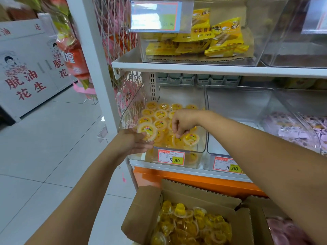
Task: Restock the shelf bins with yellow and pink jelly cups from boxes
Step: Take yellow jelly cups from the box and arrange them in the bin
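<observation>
Head view: at centre frame the left hand grips a yellow jelly cup over the shelf bin, while the right hand, fingers curled, touches a second cup inside, grip unclear.

You are facing the following stock and fittings:
Yellow snack packets are lying heaped in an upper clear bin, with a blurred price label hanging on its front.
A red-bordered price tag and a second price tag are sitting at the lower shelf edge — both reading 6.60.
Purple packets are lying at far right.
A wire mesh panel is standing beside the white upright, with red packets hanging to its left.
White cartons with red characters are standing on the tiled floor.
An orange base panel is running under the shelf.
</observation>
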Action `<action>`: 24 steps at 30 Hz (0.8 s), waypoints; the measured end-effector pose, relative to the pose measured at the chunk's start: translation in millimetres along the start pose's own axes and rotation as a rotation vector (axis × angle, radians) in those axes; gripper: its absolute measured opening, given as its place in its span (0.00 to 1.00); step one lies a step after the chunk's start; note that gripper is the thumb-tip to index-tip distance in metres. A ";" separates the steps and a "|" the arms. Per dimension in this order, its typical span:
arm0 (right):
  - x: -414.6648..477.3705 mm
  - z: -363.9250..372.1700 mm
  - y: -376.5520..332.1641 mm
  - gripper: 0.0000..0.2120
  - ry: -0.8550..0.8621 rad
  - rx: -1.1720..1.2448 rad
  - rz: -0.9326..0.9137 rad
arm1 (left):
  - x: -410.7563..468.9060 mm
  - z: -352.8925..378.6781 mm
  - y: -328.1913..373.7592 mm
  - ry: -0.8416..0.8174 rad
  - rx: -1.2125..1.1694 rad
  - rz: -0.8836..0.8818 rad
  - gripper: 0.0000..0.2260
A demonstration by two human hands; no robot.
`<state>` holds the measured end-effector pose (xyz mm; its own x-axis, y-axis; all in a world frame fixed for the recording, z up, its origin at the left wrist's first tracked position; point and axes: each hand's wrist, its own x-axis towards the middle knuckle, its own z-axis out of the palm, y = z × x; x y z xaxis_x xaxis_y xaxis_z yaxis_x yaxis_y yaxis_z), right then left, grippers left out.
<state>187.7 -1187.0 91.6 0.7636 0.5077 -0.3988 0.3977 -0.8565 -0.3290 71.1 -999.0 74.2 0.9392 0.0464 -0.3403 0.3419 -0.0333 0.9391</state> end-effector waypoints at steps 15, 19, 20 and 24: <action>19.7 3.9 3.7 0.05 0.070 0.085 -0.016 | 0.1 -3.0 -1.1 0.011 0.010 -0.004 0.15; 20.3 1.9 2.2 0.06 0.187 0.011 -0.011 | 1.5 -2.3 -2.3 0.015 0.034 -0.010 0.13; 19.4 1.4 2.0 0.06 0.196 -0.048 -0.001 | 2.0 -2.2 -2.6 0.015 0.040 -0.013 0.13; 17.3 2.3 2.2 0.09 0.195 -0.132 0.018 | 2.9 -1.1 -3.1 0.037 0.036 0.001 0.12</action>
<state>200.7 -1179.9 82.0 0.8502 0.4755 -0.2261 0.4363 -0.8766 -0.2031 72.7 -997.6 70.4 0.9378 0.0837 -0.3369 0.3428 -0.0693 0.9369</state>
